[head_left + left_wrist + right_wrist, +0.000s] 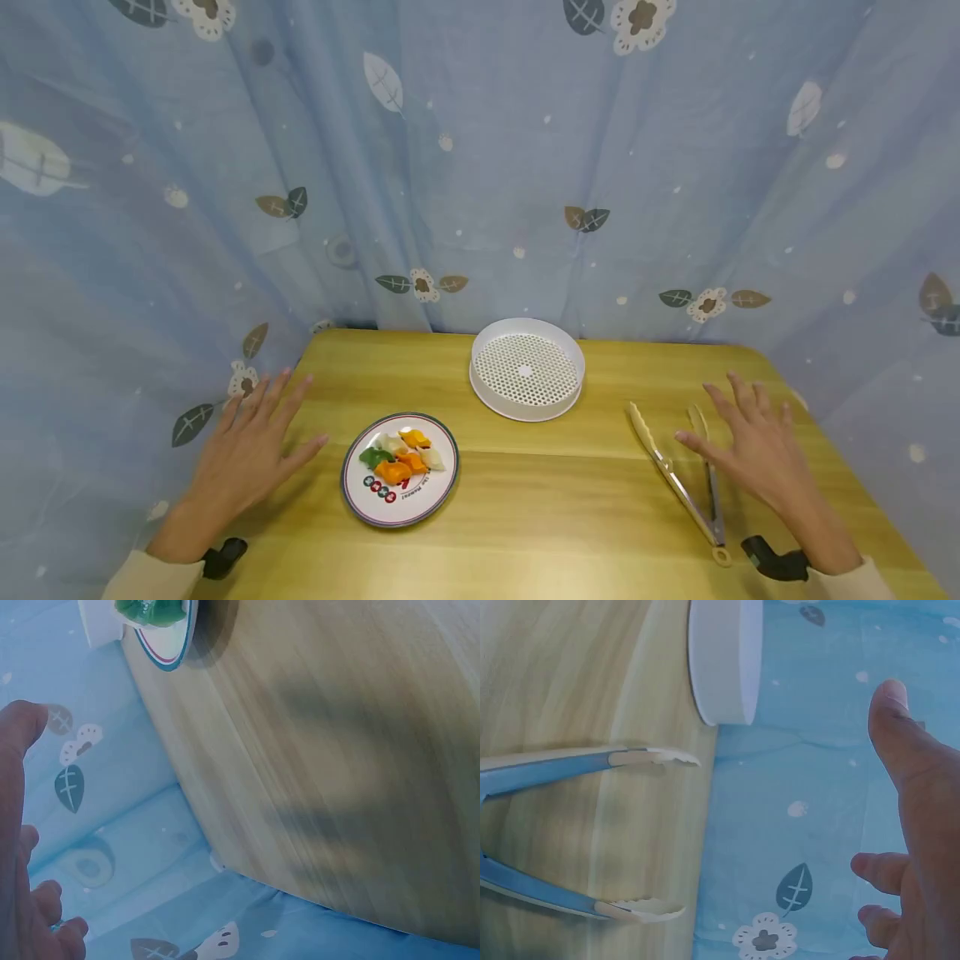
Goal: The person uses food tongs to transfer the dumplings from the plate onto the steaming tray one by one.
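My left hand point(251, 446) hovers with spread fingers over the table's left side, left of a round plate point(367, 508). Orange, green, yellow and whitish dumpling-shaped pieces point(393, 472) lie on that plate; a green one point(150, 610) shows at the top of the left wrist view. On the other side, my right hand point(761, 446) is held above the table, fingers apart and holding nothing. Just left of it lie tongs point(678, 487) with cream scalloped tips, their arms spread. The right wrist view shows the tongs point(547, 769) beside my thumb's side.
A round white steamer tray point(525, 372) with a perforated base stands at the table's back middle. The wooden table point(525, 517) has its far edge against a blue curtain point(480, 167) with leaf and flower prints, which also hangs along both sides.
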A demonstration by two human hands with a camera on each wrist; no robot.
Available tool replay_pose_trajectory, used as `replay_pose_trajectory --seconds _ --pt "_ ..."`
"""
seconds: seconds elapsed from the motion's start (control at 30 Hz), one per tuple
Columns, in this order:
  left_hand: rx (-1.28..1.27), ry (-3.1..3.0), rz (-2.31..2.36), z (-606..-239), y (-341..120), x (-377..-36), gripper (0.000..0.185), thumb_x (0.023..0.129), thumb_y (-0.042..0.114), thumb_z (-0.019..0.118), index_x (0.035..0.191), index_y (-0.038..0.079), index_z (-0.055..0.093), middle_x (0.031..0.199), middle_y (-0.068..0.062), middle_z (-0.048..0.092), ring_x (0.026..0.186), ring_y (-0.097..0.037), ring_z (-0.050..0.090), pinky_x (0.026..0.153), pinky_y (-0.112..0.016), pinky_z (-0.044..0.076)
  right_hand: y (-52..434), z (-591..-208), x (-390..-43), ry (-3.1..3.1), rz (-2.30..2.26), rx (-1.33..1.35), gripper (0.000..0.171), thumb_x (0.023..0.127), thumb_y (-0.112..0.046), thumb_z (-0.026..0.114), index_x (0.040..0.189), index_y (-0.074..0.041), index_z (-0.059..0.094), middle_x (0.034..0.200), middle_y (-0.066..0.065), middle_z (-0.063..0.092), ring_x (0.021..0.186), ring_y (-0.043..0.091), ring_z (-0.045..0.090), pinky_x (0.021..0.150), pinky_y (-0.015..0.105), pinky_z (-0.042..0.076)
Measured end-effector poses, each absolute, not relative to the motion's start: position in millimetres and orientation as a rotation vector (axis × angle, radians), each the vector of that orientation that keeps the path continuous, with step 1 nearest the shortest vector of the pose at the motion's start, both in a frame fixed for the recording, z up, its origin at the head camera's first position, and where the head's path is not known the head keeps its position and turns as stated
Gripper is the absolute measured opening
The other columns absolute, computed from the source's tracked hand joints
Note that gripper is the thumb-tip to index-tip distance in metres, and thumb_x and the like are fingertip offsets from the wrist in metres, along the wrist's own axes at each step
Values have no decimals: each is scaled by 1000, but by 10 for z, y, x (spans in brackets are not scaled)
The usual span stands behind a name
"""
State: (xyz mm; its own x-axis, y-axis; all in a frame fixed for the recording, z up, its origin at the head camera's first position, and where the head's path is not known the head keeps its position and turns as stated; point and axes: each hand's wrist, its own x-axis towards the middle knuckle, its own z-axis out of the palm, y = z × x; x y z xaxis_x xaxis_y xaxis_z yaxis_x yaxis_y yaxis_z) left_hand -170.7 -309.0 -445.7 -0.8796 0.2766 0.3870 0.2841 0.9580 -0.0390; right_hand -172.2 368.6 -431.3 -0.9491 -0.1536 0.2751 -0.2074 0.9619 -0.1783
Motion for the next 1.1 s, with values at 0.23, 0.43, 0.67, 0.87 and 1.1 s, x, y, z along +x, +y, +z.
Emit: replay_pose_trajectory --seconds 0.23,0.43,0.67,0.87,1.1 --pt "-409 -2726 -62 -4506 -3101 -1686 92 96 61 62 166 19 19 163 -25 27 147 -49 29 111 -70 26 3617 -4310 -1699 -2908 347 210 87 97 -62 60 156 -2 39 157 34 32 137 64 29 100 82 24" --pt "-475 -2686 -206 -4572 -3054 -1679 74 93 40 75 150 1 48 138 -30 57 121 -53 56 97 -69 42 3590 -4359 -1646 -2879 460 114 61 101 -57 58 114 1 74 94 19 72 59 30 60 49 41 43" --pt "-406 -2803 -515 -4606 -2906 -1628 58 96 35 74 139 -1 59 128 -25 65 114 -48 62 93 -65 48 3583 -4444 -1617 -2913 477 51 64 99 -61 57 108 0 73 102 20 71 78 30 66 56 42 50" --pt "-277 -2928 -796 -4695 -2820 -1593 61 99 40 70 144 2 53 126 -20 64 107 -37 65 85 -56 53 3564 -4553 -1574 -2931 533 51 69 98 -61 61 123 4 66 118 27 64 88 35 64 67 51 52" --pt "-171 -2941 -1013 -4849 -2748 -1567 63 98 42 71 145 4 51 126 -18 64 106 -32 65 87 -53 54 3571 -4646 -1553 -3003 584 -50 84 96 -67 58 137 6 55 126 36 56 98 46 60 72 59 50"
